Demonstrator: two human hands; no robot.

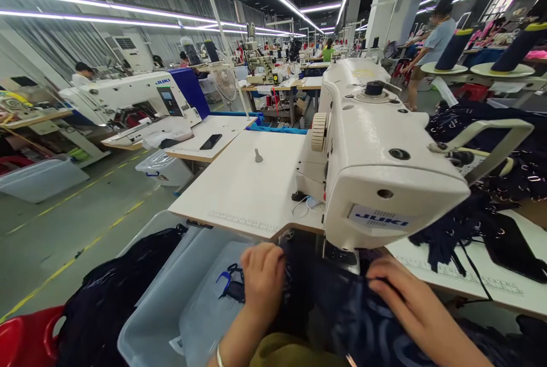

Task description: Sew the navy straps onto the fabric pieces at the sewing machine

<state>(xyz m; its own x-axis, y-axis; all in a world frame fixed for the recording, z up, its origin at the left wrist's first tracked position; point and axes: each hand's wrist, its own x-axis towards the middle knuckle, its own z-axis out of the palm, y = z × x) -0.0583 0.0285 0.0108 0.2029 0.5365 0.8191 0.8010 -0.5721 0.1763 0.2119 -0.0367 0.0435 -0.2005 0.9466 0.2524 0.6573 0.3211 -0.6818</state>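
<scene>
A dark navy piece of fabric (337,284) stretches between my two hands, just below the head of a white JUKI sewing machine (384,196). My left hand (264,276) is closed on the fabric's left part, beside the table's front edge. On the other side, my right hand (395,284) pinches the fabric's upper edge, close to the machine's needle area. The needle and presser foot are mostly hidden by the machine head and cloth. Lower down, the fabric hangs over my lap.
A translucent plastic bin (158,310) stands at the left, with dark garments (115,281) beside it. The white table (239,184) carries a small grey metal piece (258,155). Dark strapped garments (453,230) and a black phone-like object (515,244) lie on the right. Thread cones (455,51) stand behind.
</scene>
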